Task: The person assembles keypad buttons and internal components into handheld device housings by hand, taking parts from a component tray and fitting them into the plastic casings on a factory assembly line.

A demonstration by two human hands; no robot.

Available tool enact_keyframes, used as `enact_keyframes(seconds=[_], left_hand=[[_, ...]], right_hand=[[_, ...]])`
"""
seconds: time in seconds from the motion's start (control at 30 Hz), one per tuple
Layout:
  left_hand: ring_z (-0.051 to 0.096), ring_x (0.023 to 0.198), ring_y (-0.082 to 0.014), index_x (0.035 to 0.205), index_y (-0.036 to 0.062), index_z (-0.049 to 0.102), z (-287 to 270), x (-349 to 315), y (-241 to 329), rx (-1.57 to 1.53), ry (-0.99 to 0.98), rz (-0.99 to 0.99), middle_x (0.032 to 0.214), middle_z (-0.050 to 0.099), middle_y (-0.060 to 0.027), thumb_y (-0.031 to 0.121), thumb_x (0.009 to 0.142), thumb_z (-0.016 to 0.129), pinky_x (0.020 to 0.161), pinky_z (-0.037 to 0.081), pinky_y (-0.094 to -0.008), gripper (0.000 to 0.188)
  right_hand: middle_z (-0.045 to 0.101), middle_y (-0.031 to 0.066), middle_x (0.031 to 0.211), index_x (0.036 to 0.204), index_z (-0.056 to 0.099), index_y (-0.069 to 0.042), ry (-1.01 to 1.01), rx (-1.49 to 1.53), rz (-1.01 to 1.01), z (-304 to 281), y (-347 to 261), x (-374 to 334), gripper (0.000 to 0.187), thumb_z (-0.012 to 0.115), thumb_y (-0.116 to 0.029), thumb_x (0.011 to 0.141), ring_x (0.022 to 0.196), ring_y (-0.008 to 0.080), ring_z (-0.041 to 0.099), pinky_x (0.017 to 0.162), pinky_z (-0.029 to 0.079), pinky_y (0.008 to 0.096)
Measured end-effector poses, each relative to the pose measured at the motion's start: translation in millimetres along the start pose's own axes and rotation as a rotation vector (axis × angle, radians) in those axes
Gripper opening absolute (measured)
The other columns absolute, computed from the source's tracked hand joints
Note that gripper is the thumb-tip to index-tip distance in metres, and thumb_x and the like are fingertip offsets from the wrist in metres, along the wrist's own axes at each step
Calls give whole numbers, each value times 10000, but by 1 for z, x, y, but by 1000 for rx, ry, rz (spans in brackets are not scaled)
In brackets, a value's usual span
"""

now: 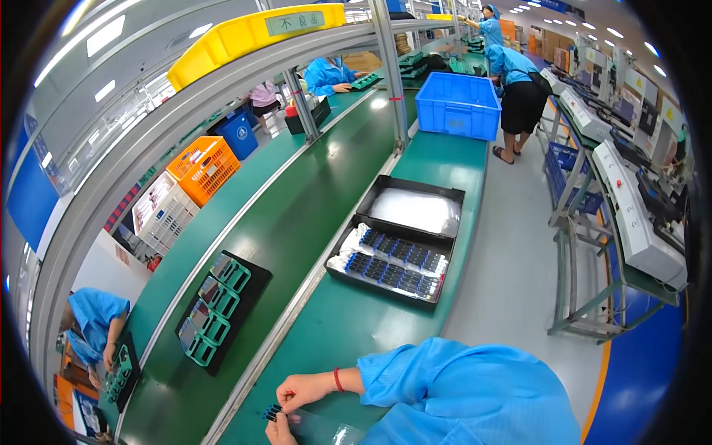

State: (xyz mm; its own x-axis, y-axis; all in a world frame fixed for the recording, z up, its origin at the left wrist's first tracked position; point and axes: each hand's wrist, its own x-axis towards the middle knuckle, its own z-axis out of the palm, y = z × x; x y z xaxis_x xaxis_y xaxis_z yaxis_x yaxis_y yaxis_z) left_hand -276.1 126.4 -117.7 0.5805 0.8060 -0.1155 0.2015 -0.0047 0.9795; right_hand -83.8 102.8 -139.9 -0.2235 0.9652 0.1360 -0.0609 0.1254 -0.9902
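Head camera: Between 6 and 7 o'clock, a worker's two bare hands meet over a long green tabletop (348, 334), one arm in a loose blue sleeve (415, 371). The left hand (281, 432), cropped by the lower edge, has its grip closed on a small cluster of narrow black strips with blue edges (273, 410). The right hand (302, 391), a red cord bracelet (338, 380) at its wrist, curls its fingertips to the same cluster; whether that grip is clenched or merely touching, one cannot tell. A clear, glossy plastic sheet (330, 430) spreads toward 4 o'clock from the strips.

Good handling here would likely mean letting the left hand anchor the cluster while the right does the fine work, pinching by the ends with light, even pressure and keeping the sheet flat, lest it crease or snag.

The strips look dark, slim and closely ranked, their finer detail too small to read. Similar black-and-blue pieces (397, 273) lie in two rows inside a shallow black box (383, 293) at 1 o'clock from the hands, beside bunched white wrapping (342, 261); glossy clear material (415, 210) fills the box's farther section
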Motion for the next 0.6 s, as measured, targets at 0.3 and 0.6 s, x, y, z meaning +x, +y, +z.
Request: enact_keyframes(seconds=[0.3, 0.6], left_hand=[[516, 639, -123, 804, -9, 583, 7, 11, -9, 98, 99, 105, 713, 608, -57, 301, 989, 406, 617, 398, -263, 402], [541, 699, -111, 889, -16, 588, 6, 13, -13, 116, 89, 140, 780, 622, -67, 257, 993, 395, 667, 421, -262, 350]], right_hand=[[640, 34, 740, 841, 605, -6, 13, -48, 0, -9, 1, 1, 180, 652, -179, 849, 673, 77, 570, 606, 466, 242], [647, 38, 764, 844, 603, -12, 99, -16, 26, -6, 4, 4, 207, 655, -211, 863, 713, 80, 578, 630, 467, 247]])
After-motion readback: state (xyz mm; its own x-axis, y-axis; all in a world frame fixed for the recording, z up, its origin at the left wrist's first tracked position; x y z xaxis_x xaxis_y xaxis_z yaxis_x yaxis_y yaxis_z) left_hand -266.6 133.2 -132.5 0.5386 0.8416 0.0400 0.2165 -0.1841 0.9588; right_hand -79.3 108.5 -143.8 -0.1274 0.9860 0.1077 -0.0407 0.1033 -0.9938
